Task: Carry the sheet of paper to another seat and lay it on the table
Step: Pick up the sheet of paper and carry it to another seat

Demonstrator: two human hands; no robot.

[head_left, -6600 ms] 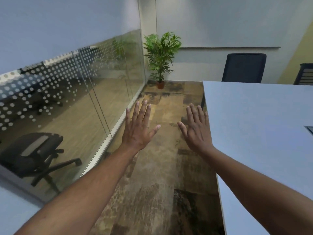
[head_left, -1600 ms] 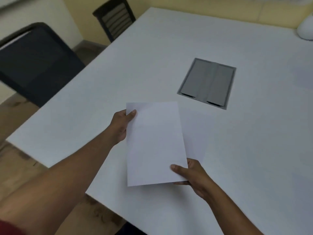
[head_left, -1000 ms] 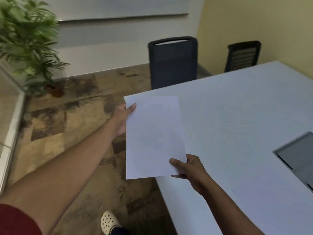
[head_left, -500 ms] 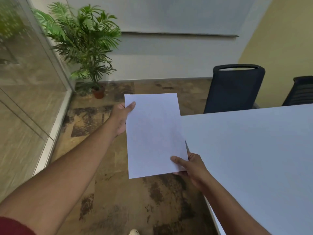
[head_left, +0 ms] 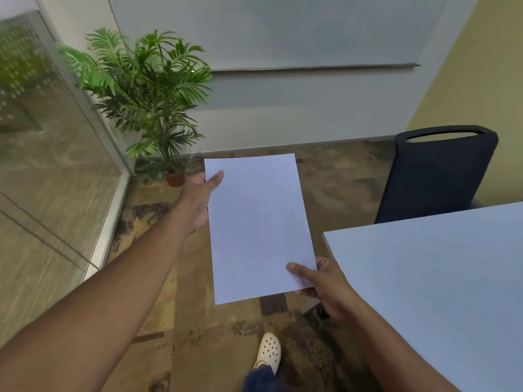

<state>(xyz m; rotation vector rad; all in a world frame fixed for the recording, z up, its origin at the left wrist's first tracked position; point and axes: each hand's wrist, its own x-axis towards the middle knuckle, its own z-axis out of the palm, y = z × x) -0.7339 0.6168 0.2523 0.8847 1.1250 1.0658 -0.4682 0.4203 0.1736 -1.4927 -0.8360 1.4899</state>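
A blank white sheet of paper (head_left: 259, 224) is held in the air over the patterned floor, just left of the white table's corner. My left hand (head_left: 198, 199) pinches its upper left edge, thumb on top. My right hand (head_left: 322, 284) grips its lower right corner, thumb on the sheet and fingers underneath. The white table (head_left: 441, 278) fills the lower right; the paper is not touching it.
A dark blue office chair (head_left: 435, 174) stands at the table's far side. A potted palm (head_left: 147, 103) sits in the corner by the glass wall (head_left: 48, 154) on the left. My white perforated shoe (head_left: 268, 349) is on the floor below the paper.
My view has swung left and moved along the table's edge; the table has slid right and the plant and chair are closer. Both hands keep the same grip on the sheet.
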